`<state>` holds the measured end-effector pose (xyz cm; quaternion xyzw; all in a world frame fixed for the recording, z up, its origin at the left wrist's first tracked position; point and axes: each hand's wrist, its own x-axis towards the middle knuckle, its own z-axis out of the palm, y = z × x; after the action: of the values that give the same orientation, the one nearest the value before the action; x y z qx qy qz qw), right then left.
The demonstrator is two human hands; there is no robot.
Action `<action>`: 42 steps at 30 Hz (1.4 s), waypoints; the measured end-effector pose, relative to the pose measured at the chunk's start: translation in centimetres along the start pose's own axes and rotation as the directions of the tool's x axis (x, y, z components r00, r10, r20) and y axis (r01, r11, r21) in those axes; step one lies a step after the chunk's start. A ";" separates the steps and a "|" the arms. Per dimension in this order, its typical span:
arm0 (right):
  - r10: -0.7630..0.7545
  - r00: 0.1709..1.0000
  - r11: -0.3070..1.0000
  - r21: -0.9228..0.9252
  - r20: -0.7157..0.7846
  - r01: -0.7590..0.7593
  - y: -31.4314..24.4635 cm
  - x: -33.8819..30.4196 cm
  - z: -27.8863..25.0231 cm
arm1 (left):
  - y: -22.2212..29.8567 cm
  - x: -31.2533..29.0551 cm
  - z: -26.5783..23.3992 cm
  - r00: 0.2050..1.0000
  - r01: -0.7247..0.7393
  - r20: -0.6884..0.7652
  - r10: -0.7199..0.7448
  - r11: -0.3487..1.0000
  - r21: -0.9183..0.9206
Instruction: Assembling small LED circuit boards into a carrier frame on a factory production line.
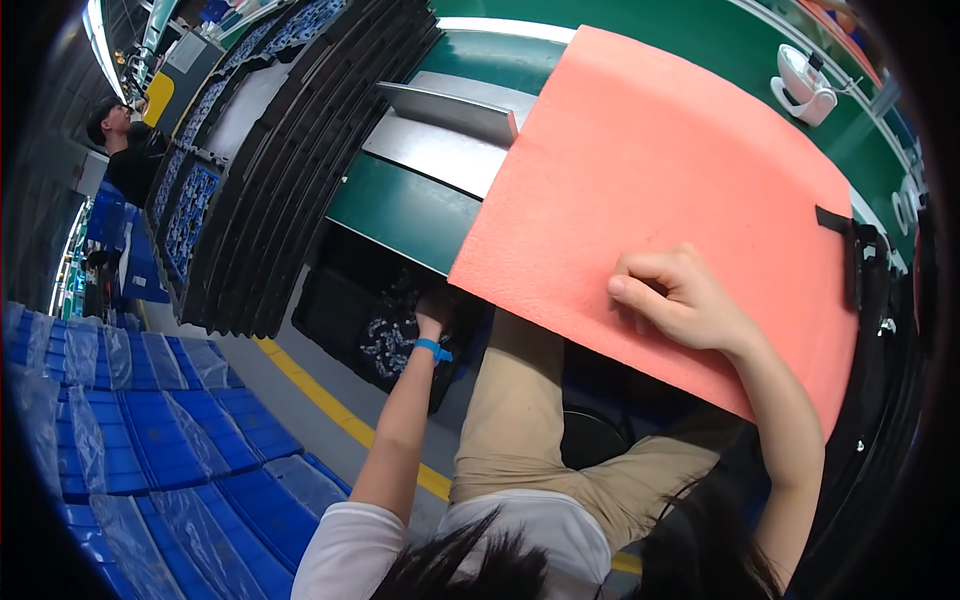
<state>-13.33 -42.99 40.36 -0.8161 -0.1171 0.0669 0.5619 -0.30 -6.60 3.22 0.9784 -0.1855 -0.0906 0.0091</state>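
My left hand [432, 312] reaches down beside the bench into a black bin [330, 315] that holds many small shiny metallic parts [392, 345]. A blue band [434, 349] circles that wrist. Shadow and the hand's own angle hide its fingers. On the pink foam mat [640, 160] that covers the worktop, my right hand [680, 300] rests near the front edge. Its fingers are loosely curled in, thumb against the bent index finger, and nothing shows in it.
Stacked black trays [270, 170] rise at the left of the green bench [410, 205]. A metal bracket [450, 110] lies beside the mat. Blue crates [180, 430] with clear plastic cover the lower left. A white device [803, 85] stands far right. Another person [130, 150] is at far left.
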 end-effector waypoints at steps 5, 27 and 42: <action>0.036 0.999 0.999 -0.019 0.024 -0.035 -0.1 -0.2 -0.4 | 2.2 -3.6 -10.2 0.809 0.084 -0.015 -0.587 0.141 -0.986; -0.424 0.899 0.897 -0.086 0.109 0.434 -0.2 -0.6 0.8 | 25.2 -9.7 -32.5 0.920 -0.337 -0.039 -0.389 -0.739 -0.584; 0.036 0.998 0.873 0.487 -0.043 -0.010 1.3 0.0 -0.7 | 24.2 -10.0 -32.6 0.969 -0.245 -0.230 -0.088 -0.262 -0.934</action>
<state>-12.97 -44.10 39.38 -0.6512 -0.0724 0.0801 0.7512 -12.32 -26.01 38.29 0.5757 -0.1026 -0.0976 0.8053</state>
